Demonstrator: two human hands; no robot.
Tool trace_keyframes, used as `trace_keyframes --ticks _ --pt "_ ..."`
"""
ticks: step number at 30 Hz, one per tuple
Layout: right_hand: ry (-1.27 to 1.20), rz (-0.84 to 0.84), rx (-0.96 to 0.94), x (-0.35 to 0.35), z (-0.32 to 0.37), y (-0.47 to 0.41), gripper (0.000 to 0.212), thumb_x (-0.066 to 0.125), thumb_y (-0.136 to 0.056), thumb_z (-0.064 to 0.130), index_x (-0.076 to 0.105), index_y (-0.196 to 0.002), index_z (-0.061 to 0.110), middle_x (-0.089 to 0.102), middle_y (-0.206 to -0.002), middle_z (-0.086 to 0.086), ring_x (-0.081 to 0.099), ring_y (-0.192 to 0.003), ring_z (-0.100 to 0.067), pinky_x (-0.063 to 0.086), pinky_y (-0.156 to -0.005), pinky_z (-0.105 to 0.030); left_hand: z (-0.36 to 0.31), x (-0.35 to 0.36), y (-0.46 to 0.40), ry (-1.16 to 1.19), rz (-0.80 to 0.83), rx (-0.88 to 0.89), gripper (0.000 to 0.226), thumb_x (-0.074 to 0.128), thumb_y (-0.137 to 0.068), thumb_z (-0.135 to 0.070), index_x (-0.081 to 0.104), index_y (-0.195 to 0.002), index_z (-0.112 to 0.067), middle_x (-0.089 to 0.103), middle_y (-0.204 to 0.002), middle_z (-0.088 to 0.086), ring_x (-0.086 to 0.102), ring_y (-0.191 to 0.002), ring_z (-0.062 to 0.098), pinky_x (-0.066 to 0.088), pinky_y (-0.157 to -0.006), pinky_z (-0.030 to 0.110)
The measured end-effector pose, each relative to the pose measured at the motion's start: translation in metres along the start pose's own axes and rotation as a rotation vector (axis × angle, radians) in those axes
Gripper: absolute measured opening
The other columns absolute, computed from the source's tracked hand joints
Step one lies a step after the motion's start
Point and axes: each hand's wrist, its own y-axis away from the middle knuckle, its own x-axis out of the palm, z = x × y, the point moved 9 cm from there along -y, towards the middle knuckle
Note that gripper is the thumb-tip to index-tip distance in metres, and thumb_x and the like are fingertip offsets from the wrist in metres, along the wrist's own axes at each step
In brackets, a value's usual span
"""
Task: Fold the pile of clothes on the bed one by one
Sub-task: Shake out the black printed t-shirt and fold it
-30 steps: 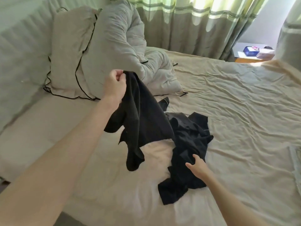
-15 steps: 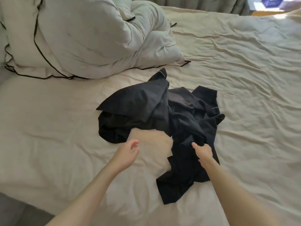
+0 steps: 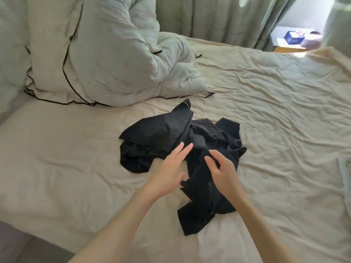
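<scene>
A crumpled pile of black clothes [image 3: 171, 133] lies in the middle of the beige bed [image 3: 275, 118]. One black piece is bunched at the left of the pile; another stretches toward me, ending near the bed's front [image 3: 197, 215]. My left hand [image 3: 169, 173] hovers over the pile's near edge with fingers straight and spread, holding nothing. My right hand [image 3: 222, 173] is just beside it over the black cloth, fingers loosely bent; nothing is plainly gripped.
A pale duvet [image 3: 121, 59] and a black-trimmed pillow [image 3: 45, 54] are heaped at the bed's back left. Green curtains [image 3: 218, 18] hang behind. A bedside table [image 3: 292, 40] with a blue box stands at the far right. A light cloth edge [image 3: 344, 179] shows at the right.
My left hand dropped the black garment it held up onto the pile, then moved in next to my right hand. My right hand let go of the cloth and shifted left.
</scene>
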Motion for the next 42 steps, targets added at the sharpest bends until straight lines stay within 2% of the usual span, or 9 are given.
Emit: trace_keyframes --ticks 4,7,13,17,22,25,30,37,42 --pt "0.059 0.077 -0.248 -0.029 0.106 -0.005 0.02 0.053 -0.095 0.009 0.06 -0.104 0.026 0.059 -0.094 0.017 0.053 -0.09 0.015 0.037 -0.079 -0.003 -0.062 -0.063 0.006 0.055 -0.092 0.151 0.06 0.05 -0.094 -0.005 0.032 -0.143 -0.033 0.032 -0.146 -0.021 0.028 -0.136 0.0 0.025 -0.104 0.012" --pt "0.126 0.093 -0.376 -0.05 0.186 -0.005 0.019 0.051 -0.095 0.008 0.063 -0.103 0.021 0.06 -0.095 0.007 0.054 -0.085 0.005 0.036 -0.077 -0.003 -0.111 -0.122 0.017 0.176 -0.167 0.239 0.05 0.053 -0.093 -0.007 0.04 -0.137 -0.026 0.049 -0.129 -0.016 0.043 -0.126 0.003 0.035 -0.103 0.021" --pt "0.192 0.138 -0.596 -0.078 0.333 0.019 0.018 0.049 -0.097 0.008 0.062 -0.1 0.02 0.056 -0.091 0.012 0.051 -0.085 0.002 0.037 -0.076 -0.009 -0.183 -0.207 0.075 0.395 -0.138 0.415 0.047 0.047 -0.094 0.005 0.039 -0.136 -0.015 0.052 -0.131 0.0 0.049 -0.123 0.007 0.043 -0.1 0.024" --pt "0.184 0.135 -0.633 -0.077 0.392 0.034 0.017 0.051 -0.096 0.009 0.06 -0.094 0.022 0.055 -0.087 0.018 0.052 -0.082 0.001 0.039 -0.073 -0.012 -0.197 -0.258 0.12 0.407 -0.222 0.415 0.027 0.058 -0.089 0.0 0.052 -0.115 -0.003 0.063 -0.101 0.002 0.062 -0.096 0.01 0.051 -0.086 0.022" --pt "0.086 0.147 -0.583 -0.066 0.417 0.043 0.015 0.054 -0.096 0.014 0.066 -0.089 0.02 0.069 -0.091 -0.007 0.064 -0.085 -0.019 0.051 -0.08 -0.031 -0.183 -0.308 0.177 0.378 -0.336 0.382 0.005 0.056 -0.093 -0.015 0.058 -0.089 -0.016 0.066 -0.075 -0.016 0.063 -0.074 -0.002 0.048 -0.071 0.014" --pt "0.064 0.168 -0.589 -0.056 0.427 0.046 0.021 0.056 -0.094 0.014 0.068 -0.082 0.027 0.07 -0.086 -0.001 0.065 -0.079 -0.011 0.053 -0.078 -0.027 -0.159 -0.316 0.199 0.296 -0.336 0.294 0.006 0.057 -0.092 -0.016 0.062 -0.096 -0.014 0.071 -0.091 -0.002 0.068 -0.086 0.01 0.053 -0.079 0.019" --pt "-0.022 0.111 -0.499 -0.05 0.42 0.026 0.024 0.056 -0.094 0.015 0.067 -0.079 0.03 0.068 -0.082 0.004 0.063 -0.071 -0.006 0.05 -0.064 -0.018 -0.099 -0.331 0.223 0.103 -0.434 0.095 0.004 0.061 -0.09 -0.024 0.061 -0.087 -0.027 0.067 -0.082 -0.013 0.064 -0.072 -0.005 0.045 -0.064 0.009" --pt "-0.123 0.0 -0.343 -0.038 0.394 -0.007 0.018 0.053 -0.094 0.013 0.07 -0.089 0.02 0.066 -0.077 0.005 0.061 -0.07 -0.009 0.045 -0.058 -0.02 -0.037 -0.371 0.267 -0.146 -0.543 -0.164 0.005 0.063 -0.089 -0.023 0.062 -0.094 -0.022 0.061 -0.089 -0.006 0.059 -0.096 0.017 0.04 -0.082 0.028" --pt "0.107 0.002 -0.356 -0.014 0.384 -0.012 0.014 0.054 -0.093 0.013 0.068 -0.096 0.013 0.064 -0.089 -0.003 0.059 -0.086 -0.02 0.045 -0.079 -0.029 -0.038 -0.389 0.288 -0.106 -0.608 -0.179 0.01 0.066 -0.087 -0.016 0.066 -0.096 -0.014 0.066 -0.093 0.005 0.062 -0.094 0.021 0.045 -0.088 0.033"
